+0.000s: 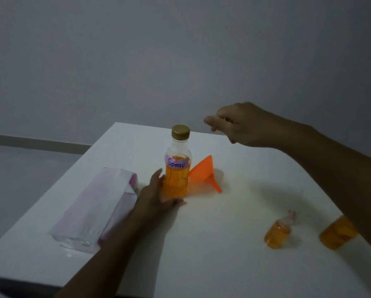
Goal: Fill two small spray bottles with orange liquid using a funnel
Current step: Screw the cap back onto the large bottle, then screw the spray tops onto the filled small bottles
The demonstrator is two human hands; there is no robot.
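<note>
A clear bottle (177, 168) with a gold cap and a purple "Spray" label stands upright mid-table, about half full of orange liquid. My left hand (158, 193) grips its lower part, thumb in front and fingers behind. An orange funnel (202, 173) lies on its side just right of the bottle, spout pointing toward me. My right hand (240, 125) hovers above the table's far edge, right of the cap, fingers curled with nothing visible in them. Two small spray bottles holding orange liquid sit at the near right: one (276, 234) in full view, the other (336, 236) partly hidden under my right forearm.
A soft pack of tissues in clear and pink wrapping (94, 205) lies on the left side of the white table (212, 244). The table's left edge drops to a grey floor, and a plain wall stands behind.
</note>
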